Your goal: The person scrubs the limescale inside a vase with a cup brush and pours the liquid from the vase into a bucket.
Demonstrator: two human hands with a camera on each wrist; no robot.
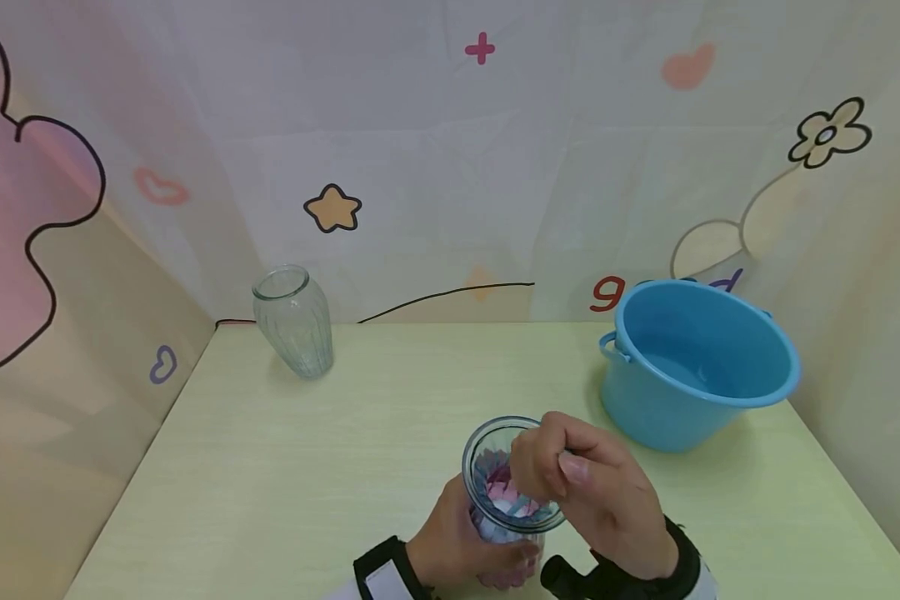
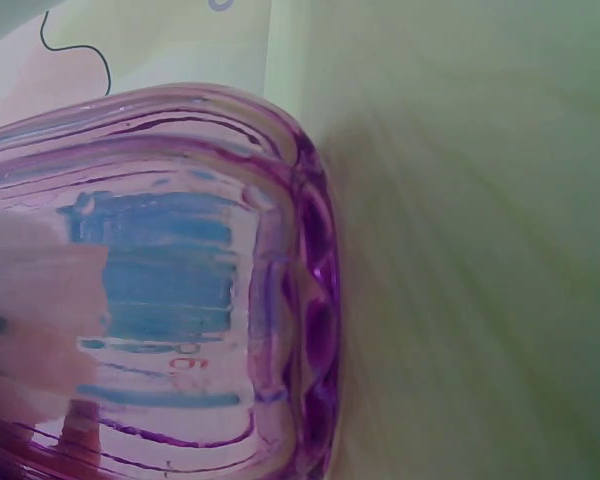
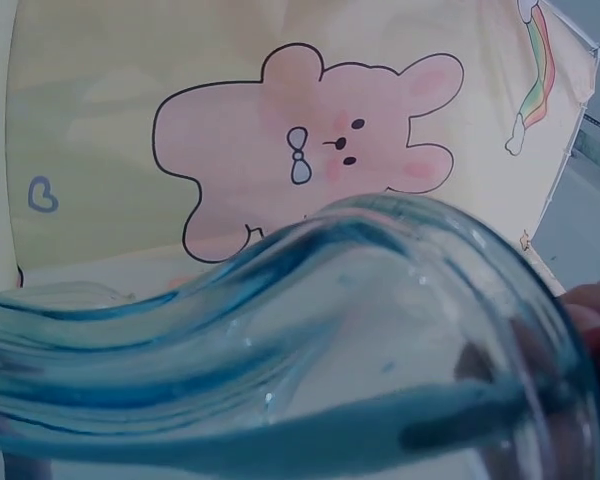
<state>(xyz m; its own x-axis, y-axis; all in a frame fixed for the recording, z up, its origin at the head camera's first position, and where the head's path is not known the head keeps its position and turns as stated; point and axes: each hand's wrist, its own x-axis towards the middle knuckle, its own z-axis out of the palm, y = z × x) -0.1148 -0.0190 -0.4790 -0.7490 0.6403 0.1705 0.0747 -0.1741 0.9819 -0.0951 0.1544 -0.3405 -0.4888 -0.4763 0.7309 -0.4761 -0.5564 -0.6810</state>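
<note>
A clear glass vase (image 1: 521, 525) with a wide round rim is tilted toward me at the front of the table. My left hand (image 1: 461, 537) grips its side. Over the rim is my right hand (image 1: 600, 492), its curled fingers pinching a thin blue stick (image 3: 280, 438) that reaches into the vase. Glass and fingers hide the stick's far end. Pink and purple colour shows through the glass. In the left wrist view the vase's purple-tinted base (image 2: 320, 290) lies close to the tabletop, with a blue patch visible through it.
At the back left stands a second clear vase (image 1: 296, 325) with ribbed sides. A blue bucket (image 1: 660, 417) with side lugs occupies the right of the pale wooden table (image 1: 270, 467). Behind the table hangs a cloth backdrop (image 1: 420, 125) printed with cartoon shapes.
</note>
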